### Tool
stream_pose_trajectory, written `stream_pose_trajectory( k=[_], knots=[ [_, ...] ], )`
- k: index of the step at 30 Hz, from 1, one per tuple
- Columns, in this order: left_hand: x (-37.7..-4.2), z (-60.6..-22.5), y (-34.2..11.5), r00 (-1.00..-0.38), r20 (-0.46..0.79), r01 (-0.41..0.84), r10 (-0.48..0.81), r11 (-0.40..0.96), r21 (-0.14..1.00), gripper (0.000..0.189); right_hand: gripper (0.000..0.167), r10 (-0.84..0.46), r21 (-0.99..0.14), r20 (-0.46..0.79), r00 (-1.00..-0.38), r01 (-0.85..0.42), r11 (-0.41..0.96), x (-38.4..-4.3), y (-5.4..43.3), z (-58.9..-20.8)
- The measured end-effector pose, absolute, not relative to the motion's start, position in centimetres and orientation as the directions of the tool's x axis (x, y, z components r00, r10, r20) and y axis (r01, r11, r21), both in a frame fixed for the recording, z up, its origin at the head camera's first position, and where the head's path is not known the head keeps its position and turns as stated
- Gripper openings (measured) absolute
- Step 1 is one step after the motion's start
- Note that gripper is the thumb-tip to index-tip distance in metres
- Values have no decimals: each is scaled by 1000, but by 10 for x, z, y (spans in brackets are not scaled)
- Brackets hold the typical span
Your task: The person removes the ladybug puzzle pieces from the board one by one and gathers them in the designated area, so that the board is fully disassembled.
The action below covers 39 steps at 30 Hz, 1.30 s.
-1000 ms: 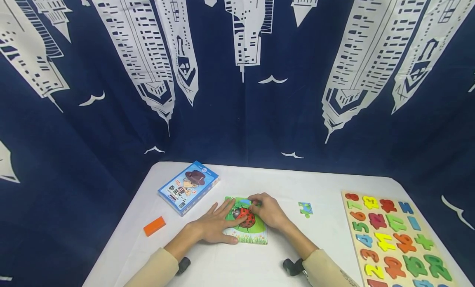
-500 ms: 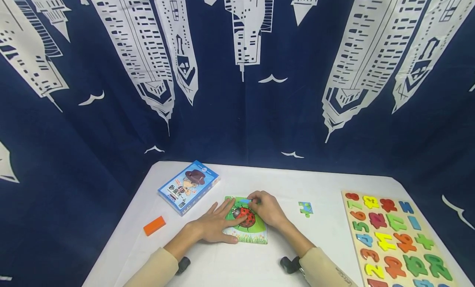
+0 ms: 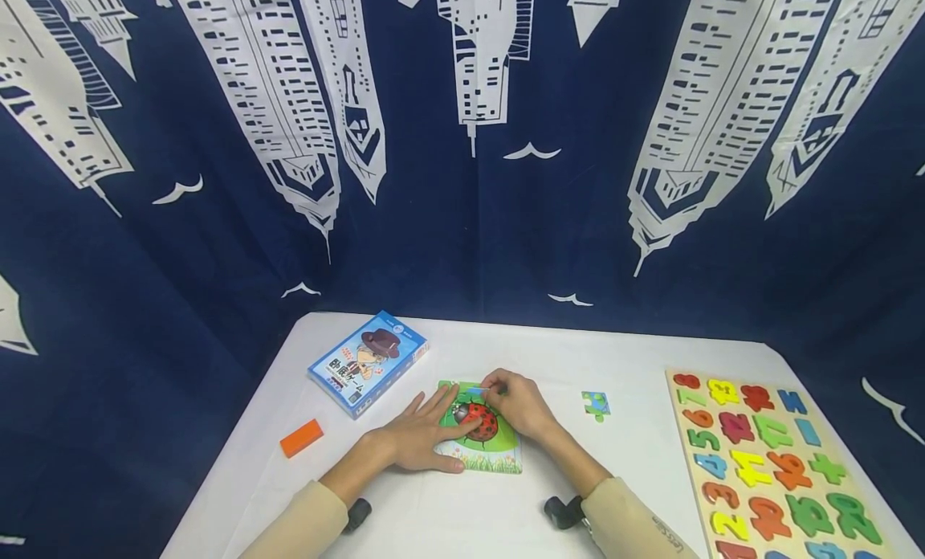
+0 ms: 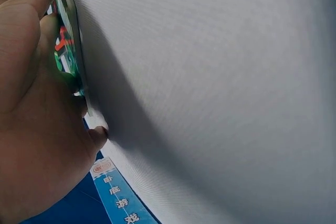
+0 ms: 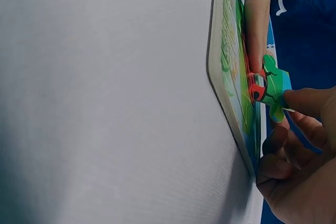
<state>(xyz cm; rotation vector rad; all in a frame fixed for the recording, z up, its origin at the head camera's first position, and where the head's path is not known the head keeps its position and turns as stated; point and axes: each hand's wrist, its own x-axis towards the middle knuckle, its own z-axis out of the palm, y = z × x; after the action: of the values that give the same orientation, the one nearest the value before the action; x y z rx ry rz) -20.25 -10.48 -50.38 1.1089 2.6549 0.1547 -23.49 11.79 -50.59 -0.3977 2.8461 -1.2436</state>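
One puzzle (image 3: 495,459), two loose pieces (image 5: 273,85) (image 3: 596,405), one box (image 3: 368,364), one block (image 3: 301,438)

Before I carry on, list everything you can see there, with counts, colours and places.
ladybird puzzle: one, mostly green with red, front-centre of the table
held puzzle piece: one, green, red and blue, at the puzzle's upper right
loose puzzle piece: one, blue and green, right of the puzzle
box: one, blue, far left of the table
block: one, orange, left, nearer than the box
number board: one, pale with multicoloured numbers, far right, partly out of frame
table: one, white, under everything
cloth: one, navy with white buildings, behind the table
devices: two, black, by the sleeves
sleeves: two, beige, bottom edge
left hand: one, spread over the puzzle's left
right hand: one, pinching the held piece
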Motion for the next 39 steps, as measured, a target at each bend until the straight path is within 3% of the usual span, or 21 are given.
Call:
stream_pose_trajectory(
  k=[39],
  knots=[
    [-201,-502,-105,-678,-187,676,711,703,219,73,5,-228,-789,71,-971,-195,583,-233,137,-495]
  ],
)
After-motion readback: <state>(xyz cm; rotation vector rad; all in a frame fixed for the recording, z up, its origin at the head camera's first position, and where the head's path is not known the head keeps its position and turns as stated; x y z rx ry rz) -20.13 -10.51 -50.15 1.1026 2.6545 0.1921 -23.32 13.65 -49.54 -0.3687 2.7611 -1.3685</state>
